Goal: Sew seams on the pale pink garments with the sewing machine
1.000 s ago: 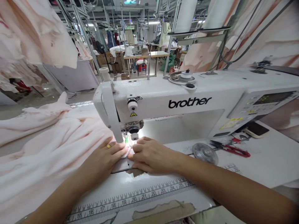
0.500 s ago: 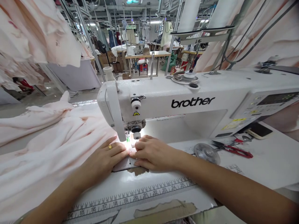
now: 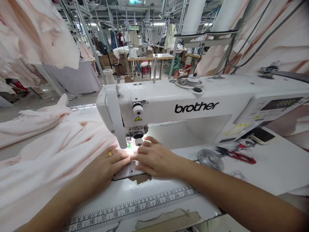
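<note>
At the lit needle area of a white sewing machine, both hands lie close together. My left hand, with a gold ring on one finger, rests flat on the left side of the needle plate, at the edge of pale pink fabric. Its fingertips are beside the presser foot, with green parts showing. From the right comes my right hand, palm down with bent, separated fingers. Its index fingertip meets the left fingertips. Whatever thin cloth lies under the fingertips is washed out by glare.
A printed ruler runs along the table's front. Right of my right hand are a clear round disc, red-handled thread snips and a phone. Thread cones stand behind the machine. Pink cloth hangs at upper left.
The view has shifted slightly, so the machine sits a little further left. My right hand's fingers have spread somewhat, the far ones lifting. My left hand stays flat beside the presser foot.
</note>
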